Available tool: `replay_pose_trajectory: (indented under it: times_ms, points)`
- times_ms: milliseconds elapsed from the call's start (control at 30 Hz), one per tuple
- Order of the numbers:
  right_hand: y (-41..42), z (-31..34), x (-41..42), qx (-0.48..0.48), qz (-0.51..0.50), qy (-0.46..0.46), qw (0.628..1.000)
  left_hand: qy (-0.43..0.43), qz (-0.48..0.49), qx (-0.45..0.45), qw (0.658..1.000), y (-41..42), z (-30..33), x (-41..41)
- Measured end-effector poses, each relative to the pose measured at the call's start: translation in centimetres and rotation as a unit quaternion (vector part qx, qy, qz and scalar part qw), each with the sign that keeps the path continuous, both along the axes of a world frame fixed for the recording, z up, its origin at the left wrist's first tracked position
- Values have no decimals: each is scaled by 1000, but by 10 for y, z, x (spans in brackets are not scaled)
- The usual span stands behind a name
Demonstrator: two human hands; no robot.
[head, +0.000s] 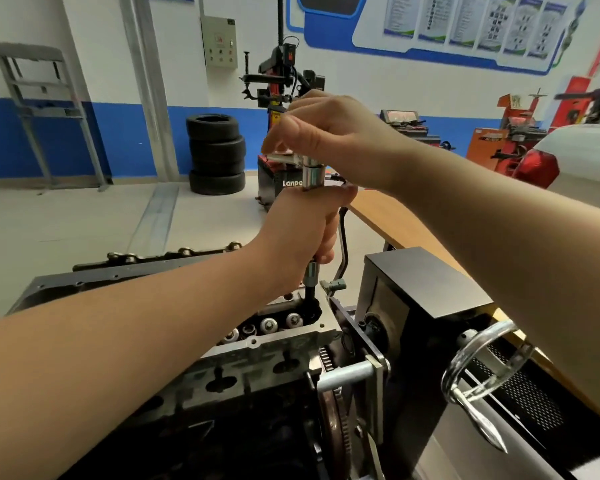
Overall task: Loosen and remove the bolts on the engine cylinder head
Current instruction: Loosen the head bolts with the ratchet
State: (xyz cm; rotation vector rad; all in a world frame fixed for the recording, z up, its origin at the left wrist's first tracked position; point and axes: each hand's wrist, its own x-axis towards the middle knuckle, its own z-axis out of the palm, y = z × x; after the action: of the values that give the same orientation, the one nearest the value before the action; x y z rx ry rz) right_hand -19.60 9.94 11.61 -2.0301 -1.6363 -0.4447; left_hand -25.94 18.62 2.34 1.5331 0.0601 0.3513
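Wrench [312, 174] shaft hidden inside left hand [302, 230] fist, right hand [326, 133] fingers around handle.

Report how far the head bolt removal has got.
Done: cannot tell; no removed bolts show. In hand: left hand grips the extension, seated in a recess at the cylinder head end; right hand holds the wrench on top. Left: that bolt's removal; others are hidden.

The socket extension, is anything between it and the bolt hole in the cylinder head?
Nothing visible. The socket extension drops from the left hand straight into the cylinder head; the bolt itself is hidden.
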Motion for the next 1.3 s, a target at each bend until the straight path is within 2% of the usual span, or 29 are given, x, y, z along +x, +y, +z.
replay_pose_trajectory:
  times_ms: [133,300,500,567,667,700,833,1133,1267,1300]
  points:
    - [-9,-5,10,9,12,-24,1000,-10,-21,0,1000,1,1,0]
    - [-2,-10,2,13,-110,-110,988,-17,-25,22,999,2,2,-2]
    - [-7,-10,-4,-8,-191,-153,970,-21,-38,34,998,1,-1,0]
    - [-11,-4,-5,-57,-183,-119,974,-24,-51,30,998,3,-3,2]
    - [-27,12,1,-103,-124,66,985,-22,-69,34,997,6,-6,4]
    - [-32,18,4,-111,-115,98,982,-23,-74,34,996,7,-7,5]
    - [-45,26,18,-134,-84,89,983,-31,-88,26,995,12,-8,5]
    - [-44,37,23,-112,-107,144,977,-19,-75,32,996,6,-5,3]
    - [-35,32,21,-95,-140,106,980,-25,-78,42,996,7,-6,4]
    - [-34,31,22,-89,-133,123,979,-27,-81,43,995,7,-6,4]
